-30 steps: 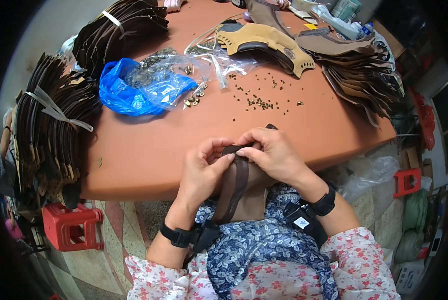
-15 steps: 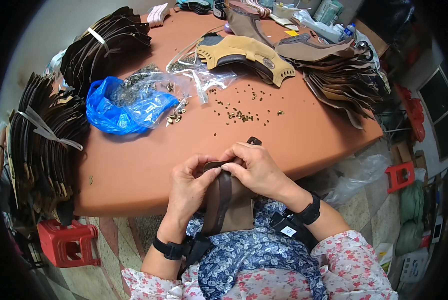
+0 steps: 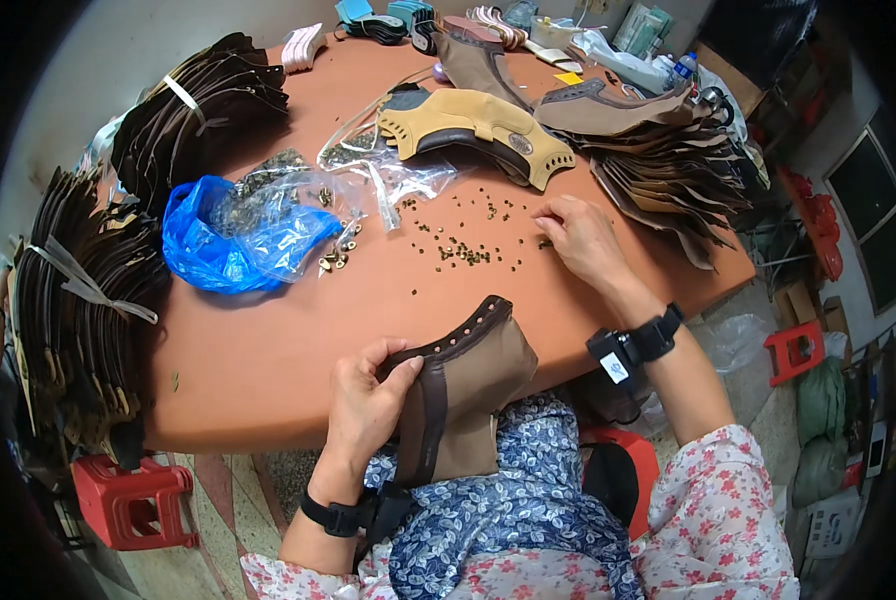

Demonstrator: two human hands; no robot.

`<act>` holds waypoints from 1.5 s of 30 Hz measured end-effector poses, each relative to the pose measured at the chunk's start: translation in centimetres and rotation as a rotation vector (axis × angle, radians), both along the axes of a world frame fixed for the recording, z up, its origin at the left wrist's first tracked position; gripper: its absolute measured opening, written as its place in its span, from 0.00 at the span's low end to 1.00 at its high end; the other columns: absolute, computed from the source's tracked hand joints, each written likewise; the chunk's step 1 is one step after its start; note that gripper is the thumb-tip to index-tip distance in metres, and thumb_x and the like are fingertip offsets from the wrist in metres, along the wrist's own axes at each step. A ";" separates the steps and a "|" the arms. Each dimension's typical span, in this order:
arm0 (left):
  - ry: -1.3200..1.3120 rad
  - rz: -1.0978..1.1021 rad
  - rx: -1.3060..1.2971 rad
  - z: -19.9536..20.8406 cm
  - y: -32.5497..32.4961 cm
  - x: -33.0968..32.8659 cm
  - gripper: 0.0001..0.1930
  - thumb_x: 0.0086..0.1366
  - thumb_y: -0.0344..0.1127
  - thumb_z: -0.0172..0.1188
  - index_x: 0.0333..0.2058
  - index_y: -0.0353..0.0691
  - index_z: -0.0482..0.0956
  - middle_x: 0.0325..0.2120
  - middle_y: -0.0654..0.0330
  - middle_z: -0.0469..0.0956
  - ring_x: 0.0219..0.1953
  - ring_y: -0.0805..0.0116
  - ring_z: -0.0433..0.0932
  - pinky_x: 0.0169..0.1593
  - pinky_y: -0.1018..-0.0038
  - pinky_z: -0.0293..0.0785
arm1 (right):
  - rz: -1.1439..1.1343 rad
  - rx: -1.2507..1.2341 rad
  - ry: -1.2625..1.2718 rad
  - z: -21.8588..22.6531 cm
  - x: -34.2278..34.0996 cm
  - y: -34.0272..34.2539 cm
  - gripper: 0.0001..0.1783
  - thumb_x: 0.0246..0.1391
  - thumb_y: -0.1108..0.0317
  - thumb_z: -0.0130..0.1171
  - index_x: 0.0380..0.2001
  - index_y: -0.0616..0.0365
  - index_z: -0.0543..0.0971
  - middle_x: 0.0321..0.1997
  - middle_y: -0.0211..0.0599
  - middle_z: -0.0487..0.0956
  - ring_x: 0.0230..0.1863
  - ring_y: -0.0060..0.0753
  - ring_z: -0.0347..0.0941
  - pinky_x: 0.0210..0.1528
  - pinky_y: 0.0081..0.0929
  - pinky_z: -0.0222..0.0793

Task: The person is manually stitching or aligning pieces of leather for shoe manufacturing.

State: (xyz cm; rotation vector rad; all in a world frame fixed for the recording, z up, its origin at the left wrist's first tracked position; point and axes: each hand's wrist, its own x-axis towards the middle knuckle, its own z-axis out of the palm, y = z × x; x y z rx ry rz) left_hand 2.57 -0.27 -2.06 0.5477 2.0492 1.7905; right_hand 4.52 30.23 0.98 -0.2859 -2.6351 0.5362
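Observation:
My left hand (image 3: pixel 372 392) pinches the dark edge of a brown boot upper (image 3: pixel 473 385), thumb on top. The upper stands tilted over the table's near edge and my lap, its dark strip pierced by a row of holes. Above the table's right part, my right hand (image 3: pixel 583 240) is curled with fingertips drawn together. Whether a small piece sits between them cannot be made out. Just left of it lie scattered small brass-coloured eyelets (image 3: pixel 465 254). Larger metal pieces (image 3: pixel 334 260) lie by a blue plastic bag (image 3: pixel 203 245).
Tied stacks of dark uppers (image 3: pixel 78 310) line the table's left side. A tan upper (image 3: pixel 478 125) lies behind the eyelets, with a pile of brown uppers (image 3: pixel 668 150) at the right. Red stools (image 3: pixel 133 495) stand on the floor.
My right hand has let go of the upper and moved forward and right to beside the eyelets. The upper, kept in my left hand, now shows its row of holes.

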 end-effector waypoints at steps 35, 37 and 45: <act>0.087 0.058 0.128 -1.4 -1.0 0.9 0.08 0.62 0.27 0.59 0.39 0.30 0.79 0.27 0.62 0.80 0.30 0.79 0.75 0.37 0.79 0.72 | 0.155 0.169 0.004 -0.7 5.7 -1.8 0.03 0.50 0.71 0.60 0.28 0.59 0.77 0.31 0.42 0.75 0.38 0.48 0.72 0.39 0.40 0.69; 0.098 0.029 0.133 -1.2 -1.0 0.8 0.08 0.63 0.28 0.59 0.39 0.30 0.79 0.27 0.62 0.79 0.31 0.79 0.75 0.38 0.80 0.72 | 0.149 0.167 0.030 -1.4 6.9 -1.6 0.03 0.50 0.72 0.60 0.28 0.59 0.77 0.31 0.41 0.75 0.38 0.47 0.72 0.39 0.39 0.69; 0.138 -0.013 0.122 -0.8 -1.4 0.9 0.08 0.63 0.26 0.57 0.40 0.30 0.78 0.28 0.62 0.80 0.33 0.77 0.75 0.40 0.79 0.72 | 0.121 0.005 0.134 -2.9 7.9 -1.4 0.03 0.50 0.74 0.60 0.30 0.60 0.79 0.33 0.41 0.77 0.38 0.47 0.74 0.40 0.37 0.71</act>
